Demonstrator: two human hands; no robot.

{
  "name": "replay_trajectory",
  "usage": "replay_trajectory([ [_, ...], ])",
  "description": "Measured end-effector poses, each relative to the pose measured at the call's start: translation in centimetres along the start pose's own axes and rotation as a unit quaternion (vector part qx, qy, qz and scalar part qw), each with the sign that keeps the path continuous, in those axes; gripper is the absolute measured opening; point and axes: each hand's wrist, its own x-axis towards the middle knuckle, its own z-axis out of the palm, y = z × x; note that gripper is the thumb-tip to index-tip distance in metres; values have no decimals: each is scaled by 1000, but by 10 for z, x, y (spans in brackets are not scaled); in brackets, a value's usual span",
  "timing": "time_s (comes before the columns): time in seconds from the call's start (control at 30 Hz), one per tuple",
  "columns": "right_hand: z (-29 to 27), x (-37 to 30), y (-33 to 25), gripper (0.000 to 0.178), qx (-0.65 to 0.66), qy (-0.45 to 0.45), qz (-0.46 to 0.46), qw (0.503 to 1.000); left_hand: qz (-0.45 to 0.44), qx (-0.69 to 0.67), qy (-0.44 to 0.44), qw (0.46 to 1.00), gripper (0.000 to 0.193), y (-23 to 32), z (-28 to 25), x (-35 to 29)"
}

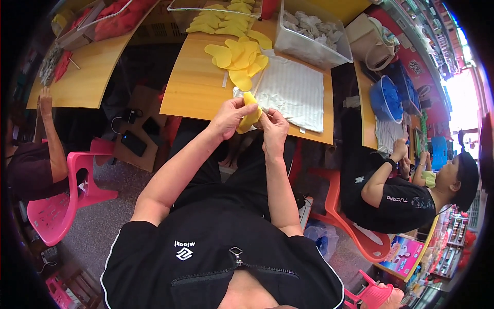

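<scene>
At the near edge of the wooden table [188, 95], both hands are on one soft yellow insole-shaped piece [250, 119]. My left hand [228, 118] pinches its upper part between thumb and fingers. Against its right edge, the fingertips of my right hand [274, 131] are closed on the same piece. Some whitish material shows just behind it. A loose heap of similar yellow pieces [237, 54] lies beyond my hands. To the right of them is a folded white ribbed cloth [296, 92] spread flat. My fingertips are partly hidden by the piece.
A clear plastic bin [315, 55] of crumpled whitish pieces stands at the back right. Rows of yellow pieces [218, 20] lie at the far end. Co-workers sit on both sides, near a pink chair [72, 195] and an orange chair [334, 216]. A blue basin [376, 100] is at right.
</scene>
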Motion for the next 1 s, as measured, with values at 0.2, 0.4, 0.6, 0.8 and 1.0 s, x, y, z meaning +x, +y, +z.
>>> replay_trajectory([
  [0.2,-3,-2,7,18,-139,-52,-82,986,61,-14,67,996,21,-7,-3,4],
  [0.4,2,-5,-2,21,-22,-118,-14,993,63,-28,55,996,22,4,-1,0],
  [0.6,8,-8,2,26,22,-68,-7,997,57,28,22,998,25,3,-4,1],
  [0.8,3,-9,10,26,58,-78,33,995,17,76,0,997,29,9,-14,5],
  [1.0,5,-9,-28,23,-282,-129,-104,945,-31,47,-24,998,32,16,-20,1],
])
